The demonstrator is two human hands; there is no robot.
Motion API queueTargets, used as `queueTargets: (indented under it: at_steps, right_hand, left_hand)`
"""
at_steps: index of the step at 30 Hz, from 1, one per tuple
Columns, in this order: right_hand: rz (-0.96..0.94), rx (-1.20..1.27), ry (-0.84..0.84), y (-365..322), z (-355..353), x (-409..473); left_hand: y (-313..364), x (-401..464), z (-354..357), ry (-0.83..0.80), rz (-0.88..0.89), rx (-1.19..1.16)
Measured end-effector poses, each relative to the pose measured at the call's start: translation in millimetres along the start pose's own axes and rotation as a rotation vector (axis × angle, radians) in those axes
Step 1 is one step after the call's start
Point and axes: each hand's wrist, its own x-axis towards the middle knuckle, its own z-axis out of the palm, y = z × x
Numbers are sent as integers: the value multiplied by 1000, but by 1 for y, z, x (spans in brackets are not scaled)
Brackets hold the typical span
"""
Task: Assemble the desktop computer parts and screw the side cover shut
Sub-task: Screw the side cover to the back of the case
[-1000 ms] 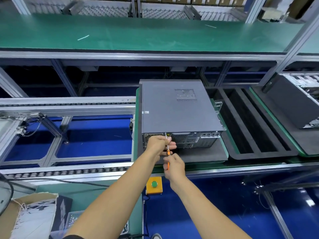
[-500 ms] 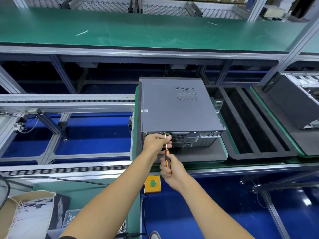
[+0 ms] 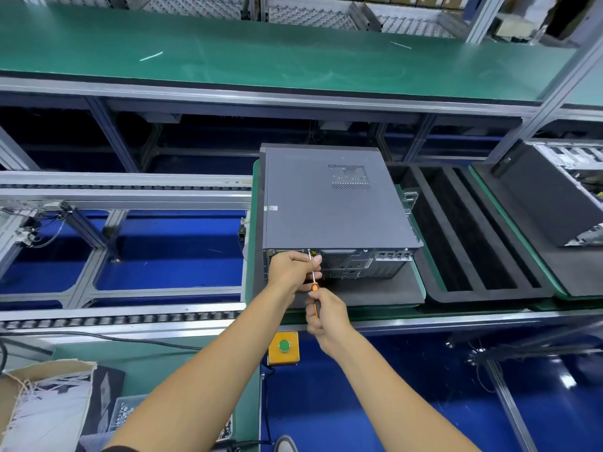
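A grey desktop computer case (image 3: 329, 203) lies on its side on a black foam pad (image 3: 375, 290), side cover up and rear panel facing me. My right hand (image 3: 326, 316) grips the orange handle of a screwdriver (image 3: 314, 282). Its thin metal shaft points up to the top edge of the rear panel, near the left corner. My left hand (image 3: 292, 267) pinches the shaft close to the tip, right against the panel. The screw itself is hidden by the fingers.
A black foam tray (image 3: 470, 236) with long slots sits right of the case, and another open computer (image 3: 554, 190) lies further right. A yellow box with a green button (image 3: 284, 347) hangs below the bench edge. Roller conveyor rails (image 3: 124, 318) run left. A cardboard box (image 3: 45, 406) stands bottom left.
My right hand has shifted slightly along the screwdriver handle. The left hand stays pinched on the shaft at the rear panel. The case has not moved.
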Motion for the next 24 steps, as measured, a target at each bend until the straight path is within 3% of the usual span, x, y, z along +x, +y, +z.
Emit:
queueTargets:
  at_steps: [4, 7, 10, 13, 16, 19, 24]
  right_hand:
    - [79, 46, -50, 3, 5, 0]
    - [66, -49, -72, -1, 7, -2]
    - [-34, -245, -34, -6, 5, 0]
    - [-211, -441, 22, -15, -6, 3]
    - [-387, -487, 20, -37, -22, 7]
    - [-496, -507, 27, -66, -40, 15]
    - [-585, -605, 46, -104, -58, 33]
  left_hand:
    - [0, -3, -4, -31, 22, -4]
    - [-3, -6, -6, -33, 52, 19]
    - [-5, -7, -12, -16, 111, 73]
    - [-10, -7, -26, -3, 226, 266]
    - [-26, -11, -54, 39, 295, 502]
    - [-57, -22, -91, 127, 280, 691]
    - [-100, -34, -127, 351, 198, 735]
